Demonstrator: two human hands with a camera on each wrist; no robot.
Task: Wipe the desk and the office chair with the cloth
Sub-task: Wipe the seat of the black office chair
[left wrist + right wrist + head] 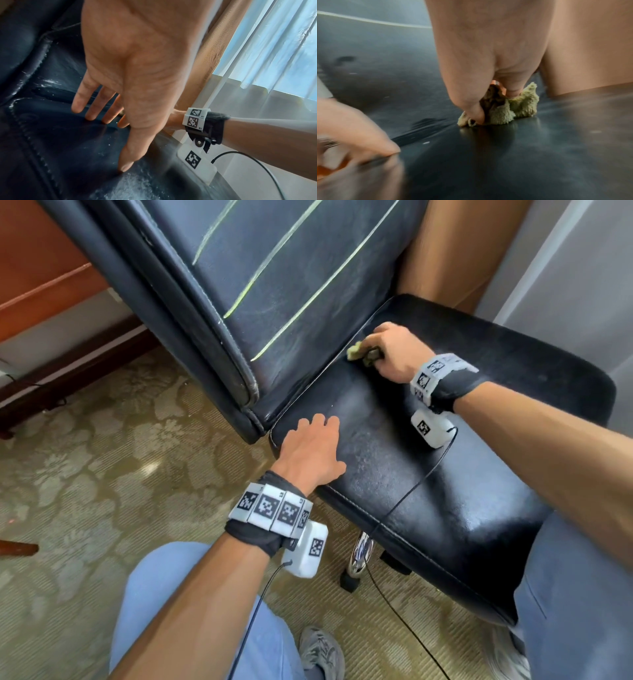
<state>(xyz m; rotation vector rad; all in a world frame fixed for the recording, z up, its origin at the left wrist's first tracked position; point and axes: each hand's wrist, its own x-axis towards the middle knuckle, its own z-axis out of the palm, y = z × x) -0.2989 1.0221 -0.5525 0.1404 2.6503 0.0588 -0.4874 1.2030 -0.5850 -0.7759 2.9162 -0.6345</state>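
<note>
A black leather office chair fills the head view, its seat [445, 474] dusty and its backrest [274, 285] crossed by pale green stitch lines. My right hand [394, 350] grips a bunched yellow-green cloth [356, 350] and presses it on the seat by the crease under the backrest. In the right wrist view the cloth [518, 105] sits crumpled under my curled fingers [471, 102]. My left hand [311, 450] rests flat on the seat's near left corner, fingers [89, 102] spread and straight, holding nothing.
Patterned beige carpet [102, 474] lies to the left, with dark wooden furniture [44, 302] beyond. The chair's chrome base [359, 553] shows under the seat. A sheer curtain [274, 54] hangs at the right. Thin black cables [411, 491] trail from my wrists. My knees and shoes are below.
</note>
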